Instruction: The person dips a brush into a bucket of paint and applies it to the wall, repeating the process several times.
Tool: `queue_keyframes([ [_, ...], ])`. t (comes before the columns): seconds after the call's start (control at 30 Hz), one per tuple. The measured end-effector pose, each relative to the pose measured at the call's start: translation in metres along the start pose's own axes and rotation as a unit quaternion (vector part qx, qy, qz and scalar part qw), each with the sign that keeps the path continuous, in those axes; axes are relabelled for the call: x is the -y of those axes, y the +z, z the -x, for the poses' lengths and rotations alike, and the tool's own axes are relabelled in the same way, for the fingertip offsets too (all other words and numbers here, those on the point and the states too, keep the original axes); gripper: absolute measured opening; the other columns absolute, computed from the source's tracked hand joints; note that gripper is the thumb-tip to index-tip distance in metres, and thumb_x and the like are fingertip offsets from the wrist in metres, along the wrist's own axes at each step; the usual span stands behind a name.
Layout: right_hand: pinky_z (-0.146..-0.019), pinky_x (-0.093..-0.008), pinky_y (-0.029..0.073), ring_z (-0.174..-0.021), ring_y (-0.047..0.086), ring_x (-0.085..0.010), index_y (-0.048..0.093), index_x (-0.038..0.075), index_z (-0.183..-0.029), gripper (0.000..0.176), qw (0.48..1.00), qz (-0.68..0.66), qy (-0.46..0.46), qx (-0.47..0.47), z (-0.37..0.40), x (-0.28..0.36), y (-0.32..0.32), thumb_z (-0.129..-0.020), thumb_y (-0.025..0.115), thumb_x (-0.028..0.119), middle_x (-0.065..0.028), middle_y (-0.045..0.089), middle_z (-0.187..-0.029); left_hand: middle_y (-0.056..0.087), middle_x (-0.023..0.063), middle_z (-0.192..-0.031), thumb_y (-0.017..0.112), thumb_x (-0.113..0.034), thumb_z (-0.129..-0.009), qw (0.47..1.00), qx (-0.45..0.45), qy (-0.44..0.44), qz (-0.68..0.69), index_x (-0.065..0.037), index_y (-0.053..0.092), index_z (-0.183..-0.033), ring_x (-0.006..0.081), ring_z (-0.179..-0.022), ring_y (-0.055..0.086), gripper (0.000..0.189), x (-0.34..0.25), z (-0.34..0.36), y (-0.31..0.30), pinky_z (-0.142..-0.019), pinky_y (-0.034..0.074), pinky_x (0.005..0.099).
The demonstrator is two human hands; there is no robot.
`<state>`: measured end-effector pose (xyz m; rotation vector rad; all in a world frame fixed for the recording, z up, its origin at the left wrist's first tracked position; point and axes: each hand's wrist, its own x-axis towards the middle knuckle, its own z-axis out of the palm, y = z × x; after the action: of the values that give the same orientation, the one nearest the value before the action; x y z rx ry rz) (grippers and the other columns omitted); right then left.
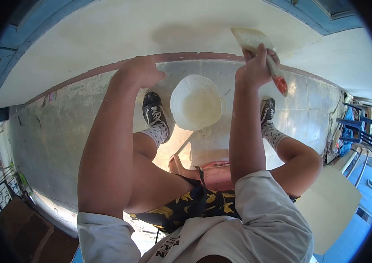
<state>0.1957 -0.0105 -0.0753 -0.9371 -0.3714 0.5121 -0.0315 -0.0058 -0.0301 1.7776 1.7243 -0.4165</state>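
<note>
Right hand point(256, 66) clenched around a red-handled putty knife point(251, 39) against the pale wall point(107, 30), left hand point(140, 71) braced on the wall, open or closed unclear, white bucket point(196, 101) below between them.

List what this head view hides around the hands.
All from the head view:
Left hand: fingers tucked behind its own back; contact with the wall unclear.
Putty knife: mid-handle covered by the right hand.
Bucket: contents too pale to identify.
Stool: mostly covered by legs and shorts.

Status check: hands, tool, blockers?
Right hand grips red-handled wide-bladed putty knife, blade on white wall. Left hand braced on wall. Round white bowl on floor, clear of both.
</note>
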Motion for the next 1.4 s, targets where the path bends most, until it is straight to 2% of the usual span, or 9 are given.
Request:
queue_keyframes([
  [0.2,-0.070,-0.0384,0.059,-0.092,0.058,-0.0247,0.040,0.002,-0.098,0.024,0.997,0.046,0.044,-0.035,-0.014,-0.052,-0.001,-0.082,0.058,0.002,-0.0147,0.050,-0.104,0.063,0.0170,-0.113,0.062,-0.030,-0.079,0.999,-0.037,0.021,-0.028,-0.002,0.058,-0.116,0.0299,-0.107,0.059,0.047,0.002,-0.009,0.013,-0.091,0.048,0.0382],
  [0.47,-0.066,-0.0348,0.058,-0.083,0.060,-0.0231,0.040,0.004,-0.100,0.025,1.000,-0.006,-0.003,0.007,-0.003,0.029,0.013,-0.084,0.059,0.004,-0.0140,0.052,-0.101,0.065,0.0168,-0.108,0.062,-0.032,-0.079,1.000,-0.003,0.011,-0.019,-0.002,0.064,-0.107,0.0299,-0.102,0.062,0.041,0.002,-0.004,0.002,-0.089,0.049,0.0377],
  [0.67,-0.065,-0.0332,0.057,-0.084,0.060,-0.0210,0.039,0.006,-0.102,0.026,0.998,-0.001,0.071,-0.001,0.043,0.000,-0.020,-0.086,0.059,0.006,-0.0124,0.052,-0.101,0.065,0.0162,-0.107,0.062,-0.032,-0.078,0.999,-0.048,0.007,-0.020,-0.002,0.064,-0.106,0.0281,-0.102,0.062,0.041,0.004,-0.002,0.001,-0.088,0.050,0.0374],
  [0.83,-0.065,-0.0319,0.056,-0.082,0.059,-0.0190,0.041,0.005,-0.099,0.023,0.995,0.021,0.098,-0.007,0.076,-0.005,0.028,-0.086,0.059,0.007,-0.0114,0.053,-0.098,0.064,0.0145,-0.111,0.061,-0.034,-0.079,0.999,-0.021,0.010,-0.037,-0.004,0.064,-0.109,0.0279,-0.104,0.062,0.041,0.004,-0.002,0.002,-0.088,0.050,0.0369],
  [0.97,-0.062,-0.0324,0.056,-0.080,0.059,-0.0193,0.042,0.003,-0.097,0.022,0.999,0.006,0.024,0.033,0.060,-0.008,0.085,-0.083,0.059,0.004,-0.0125,0.054,-0.097,0.064,0.0129,-0.111,0.060,-0.035,-0.081,0.999,-0.011,-0.002,-0.051,-0.006,0.065,-0.109,0.0265,-0.104,0.061,0.041,0.001,0.000,0.000,-0.088,0.050,0.0371],
  [1.03,-0.063,-0.0336,0.057,-0.080,0.060,-0.0207,0.042,0.002,-0.099,0.025,0.999,0.012,0.000,0.045,0.053,-0.002,0.105,-0.082,0.059,0.001,-0.0143,0.054,-0.098,0.062,0.0175,-0.115,0.061,-0.039,-0.082,0.998,0.003,0.002,-0.066,-0.001,0.054,-0.123,0.0307,-0.108,0.059,0.056,-0.003,0.005,-0.005,-0.092,0.046,0.0401],
  [1.13,-0.061,-0.0318,0.057,-0.080,0.061,-0.0237,0.041,0.000,-0.099,0.025,0.999,-0.012,0.043,0.010,0.054,0.008,0.101,-0.081,0.058,0.000,-0.0171,0.053,-0.098,0.065,0.0105,-0.110,0.057,-0.030,-0.082,0.998,0.004,-0.008,-0.060,-0.008,0.066,-0.108,0.0243,-0.104,0.062,0.035,-0.006,0.008,-0.005,-0.088,0.050,0.0364],
  [1.33,-0.067,-0.0322,0.055,-0.083,0.057,-0.0210,0.041,0.004,-0.093,0.020,0.999,0.008,0.048,-0.013,0.079,-0.002,0.067,-0.081,0.058,0.003,-0.0127,0.051,-0.101,0.066,0.0109,-0.108,0.052,-0.013,-0.078,0.999,-0.008,-0.009,-0.044,-0.007,0.068,-0.103,0.0237,-0.101,0.064,0.030,0.001,0.010,-0.009,-0.084,0.050,0.0339],
  [1.4,-0.068,-0.0323,0.056,-0.083,0.057,-0.0213,0.041,0.004,-0.093,0.020,0.999,0.024,0.030,0.008,0.064,-0.011,0.082,-0.081,0.058,0.003,-0.0129,0.051,-0.101,0.065,0.0124,-0.110,0.056,-0.026,-0.080,0.999,-0.013,0.000,-0.046,-0.006,0.064,-0.109,0.0257,-0.103,0.062,0.036,0.002,0.006,-0.005,-0.087,0.050,0.0362],
])
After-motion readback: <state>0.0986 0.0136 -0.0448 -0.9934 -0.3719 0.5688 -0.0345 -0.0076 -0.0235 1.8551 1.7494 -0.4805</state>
